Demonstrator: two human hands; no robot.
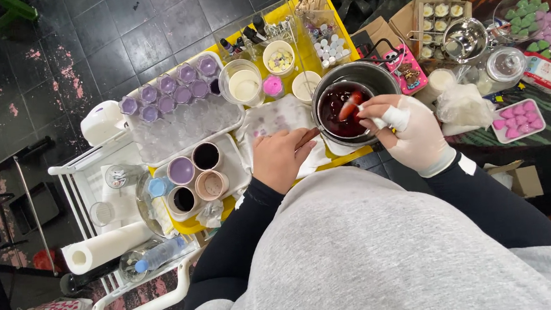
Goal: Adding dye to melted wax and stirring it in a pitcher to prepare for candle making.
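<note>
while the right hand (413, 133), in a pale glove with a taped finger, pinches a small stirring stick (352, 106) between fingertips, the stick's reddish end dips into the dark red liquid of the metal pot (385, 75). the grip is closed on the stick. the pot stands at the right edge of the yellow table (310, 55), its rim just beside a white cloth (272, 119).

the left hand (282, 158) is bare and lies flat, palm down, on that cloth, fingers loosely together and clasping nothing; its fingertips point toward the pot's near wall, almost touching it.

left of the left hand, a white tray (240, 171) holds four round cups (194, 175) with purple, dark and beige contents. behind it sits a tray of small purple-filled glass jars (170, 94). a cream-filled beaker (243, 85) stands behind the cloth.

open room is limited: the table surface is crowded to its edges, with bare cloth only between the two hands. right of the pot, a clear bag (464, 105) and a pink mould tray (518, 120) sit near the gloved wrist. a paper roll (107, 246) lies at the near left edge.
</note>
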